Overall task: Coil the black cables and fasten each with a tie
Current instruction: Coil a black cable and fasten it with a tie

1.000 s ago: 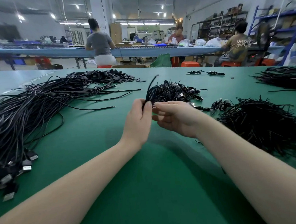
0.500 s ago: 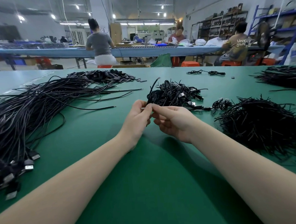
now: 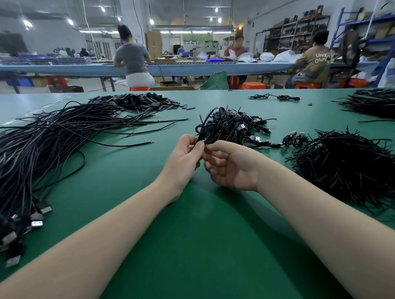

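We pinch a thin, limp tie (image 3: 206, 121) between left hand (image 3: 185, 160) and right hand (image 3: 231, 164) fingertips; best held near its ends

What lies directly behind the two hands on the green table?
Behind the left hand and right hand sits a pile of coiled cables with USB plugs showing. The hands cover its near edge.

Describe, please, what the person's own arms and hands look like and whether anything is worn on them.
Both forearms are bare right up to the bottom edge of the picture: no sleeves show. The left hand and the right hand wear no gloves, and no rings, watch or wristband can be seen on them. No markings show.
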The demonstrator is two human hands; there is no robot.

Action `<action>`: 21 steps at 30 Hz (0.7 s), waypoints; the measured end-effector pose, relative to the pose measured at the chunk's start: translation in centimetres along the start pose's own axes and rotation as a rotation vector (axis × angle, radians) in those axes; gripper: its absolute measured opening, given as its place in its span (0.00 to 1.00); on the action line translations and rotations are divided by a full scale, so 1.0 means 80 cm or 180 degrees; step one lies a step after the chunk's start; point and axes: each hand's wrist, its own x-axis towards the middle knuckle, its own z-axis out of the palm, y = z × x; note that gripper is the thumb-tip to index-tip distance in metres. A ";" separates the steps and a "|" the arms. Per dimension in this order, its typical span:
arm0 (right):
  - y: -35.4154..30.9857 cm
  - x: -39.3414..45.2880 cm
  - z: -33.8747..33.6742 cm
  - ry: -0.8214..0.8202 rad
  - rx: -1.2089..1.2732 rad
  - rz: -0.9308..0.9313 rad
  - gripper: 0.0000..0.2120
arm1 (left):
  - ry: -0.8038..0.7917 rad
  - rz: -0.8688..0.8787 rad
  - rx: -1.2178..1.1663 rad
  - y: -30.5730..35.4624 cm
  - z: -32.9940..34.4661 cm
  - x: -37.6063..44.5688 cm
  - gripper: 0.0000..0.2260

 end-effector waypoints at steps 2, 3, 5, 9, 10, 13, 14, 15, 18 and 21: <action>-0.001 -0.002 -0.002 -0.0053 -0.0101 -0.0005 0.04 | -0.0062 0.0019 0.0045 -0.001 -0.001 0.001 0.06; -0.001 -0.003 -0.004 -0.0035 -0.0225 -0.0086 0.03 | -0.0086 0.0030 0.0060 -0.002 -0.001 0.001 0.06; -0.004 -0.004 -0.008 0.0065 -0.0603 -0.0385 0.02 | -0.0137 0.0046 0.0112 -0.001 -0.003 0.002 0.07; -0.012 -0.009 -0.016 -0.0019 -0.0888 -0.0548 0.06 | -0.0281 0.0098 0.0252 0.001 -0.005 0.003 0.07; -0.013 -0.009 -0.018 -0.0036 -0.0883 -0.0536 0.07 | -0.0320 0.0094 0.0243 0.002 -0.005 0.003 0.07; -0.009 -0.007 -0.019 -0.0047 -0.0857 -0.0576 0.05 | -0.0399 0.0015 0.0094 0.003 -0.002 0.001 0.07; -0.008 -0.005 -0.019 -0.0040 -0.0846 -0.0609 0.05 | -0.0409 -0.0024 0.0024 0.003 -0.002 0.001 0.07; -0.007 -0.004 -0.018 -0.0018 -0.0859 -0.0657 0.04 | -0.0409 -0.0059 -0.0033 0.004 -0.003 0.000 0.07; -0.006 -0.002 -0.016 0.0134 -0.1110 -0.0961 0.03 | -0.0355 -0.0122 -0.0104 0.007 -0.003 0.000 0.07; -0.005 0.000 -0.014 0.0426 -0.1849 -0.1637 0.04 | -0.0219 -0.0158 -0.0107 0.007 -0.002 -0.001 0.07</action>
